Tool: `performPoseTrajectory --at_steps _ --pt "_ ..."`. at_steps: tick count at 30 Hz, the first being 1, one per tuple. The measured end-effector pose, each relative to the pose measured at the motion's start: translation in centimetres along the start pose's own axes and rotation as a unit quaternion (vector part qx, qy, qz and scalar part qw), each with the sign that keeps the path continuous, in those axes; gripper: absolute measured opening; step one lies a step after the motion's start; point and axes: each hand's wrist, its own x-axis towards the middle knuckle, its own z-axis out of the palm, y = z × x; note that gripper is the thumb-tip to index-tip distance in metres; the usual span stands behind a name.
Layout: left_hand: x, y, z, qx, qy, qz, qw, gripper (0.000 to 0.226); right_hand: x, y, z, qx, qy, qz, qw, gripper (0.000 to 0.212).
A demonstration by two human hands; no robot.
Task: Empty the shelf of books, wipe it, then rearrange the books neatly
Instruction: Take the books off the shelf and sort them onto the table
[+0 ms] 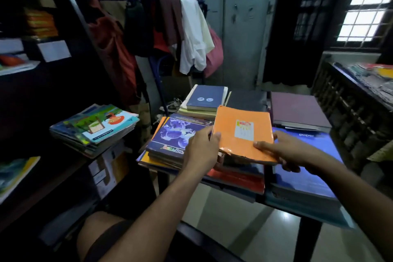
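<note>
L hand (202, 149) & R hand (285, 151) grip orange book (242, 134) - over stacks

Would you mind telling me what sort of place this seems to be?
Probably a lived-in bedroom or study: clothes draped over a metal rack, stacked books on a dark table, and a barred window.

I'm holding an orange notebook (242, 134): matt paper cover, white paper sticker, frayed at the edge. The purple flower book (176, 134) is showing a glossy cover. The blue paper ream (306, 168) is looking glossy-wrapped.
</note>
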Motion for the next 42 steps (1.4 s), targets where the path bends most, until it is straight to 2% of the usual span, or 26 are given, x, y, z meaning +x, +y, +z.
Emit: performPoseTrajectory --at_steps 2,4,5,7,9,11,14,17,19,21,24,26,28,31,36,39,42 --pt "0.4 -0.6 0.6 0.15 -0.027 0.013 0.988 0.032 0.8 0.7 0.7 -0.144 0.011 0.03 0.989 0.061" --pt "0.5 -1.0 1.0 0.314 -0.056 0.017 0.948 0.044 1.7 1.5 1.8 -0.27 0.043 0.033 0.961 0.075" --pt "0.4 -1.0 1.0 0.367 -0.063 0.02 0.928 0.049 2.0 1.8 2.2 -0.298 0.067 0.026 0.952 0.08" --pt "0.3 -0.8 0.9 0.405 -0.056 0.031 0.912 0.052 1.8 1.4 2.4 -0.34 0.12 0.024 0.933 0.089" --pt "0.0 -0.9 -0.4 0.389 -0.017 0.057 0.919 0.049 1.2 0.5 2.5 -0.369 0.157 0.007 0.916 0.096" --pt "-0.5 -1.1 -2.8 0.346 0.042 0.075 0.934 0.045 0.6 -1.2 2.8 -0.37 0.177 -0.057 0.91 0.095" --pt "-0.6 -3.1 -8.0 0.281 0.151 0.048 0.947 0.038 0.5 -6.1 5.1 -0.319 0.107 -0.188 0.923 0.075" --pt "-0.4 -7.9 -13.9 0.219 0.261 -0.006 0.94 0.031 2.2 -12.3 10.5 -0.275 0.034 -0.313 0.909 0.054" --pt "-0.7 -11.3 -16.9 0.19 0.309 -0.041 0.931 0.023 4.3 -16.1 14.7 -0.241 0.006 -0.358 0.902 0.045" --pt "-1.1 -14.8 -19.0 0.191 0.337 -0.051 0.921 0.022 6.8 -19.7 18.7 -0.207 -0.011 -0.387 0.898 0.045" --pt "-1.1 -19.7 -21.5 0.212 0.313 -0.074 0.923 0.062 11.1 -24.2 23.5 -0.208 0.006 -0.406 0.89 0.06" --pt "-0.7 -22.3 -22.6 0.198 0.251 -0.11 0.941 0.087 14.1 -26.6 25.6 -0.194 0.015 -0.386 0.902 0.069" --pt "-0.2 -24.3 -23.6 0.184 0.176 -0.117 0.96 0.098 17.0 -28.1 26.8 -0.163 -0.005 -0.349 0.923 0.074" --pt "0.4 -26.7 -25.3 0.191 0.103 -0.082 0.973 0.098 20.6 -28.9 28.5 -0.134 -0.036 -0.324 0.936 0.07" --pt "0.9 -28.5 -25.0 0.218 0.089 -0.069 0.969 0.106 21.5 -28.4 29.9 -0.115 0.011 -0.316 0.942 0.073" --pt "0.5 -28.3 -26.0 0.093 0.117 -0.063 0.987 0.092 20.6 -28.9 30.1 -0.211 0.057 -0.333 0.917 0.073" --pt "-0.3 -28.4 -27.0 -0.085 0.142 -0.074 0.983 0.081 18.8 -30.2 31.1 -0.208 0.026 -0.332 0.92 0.078"
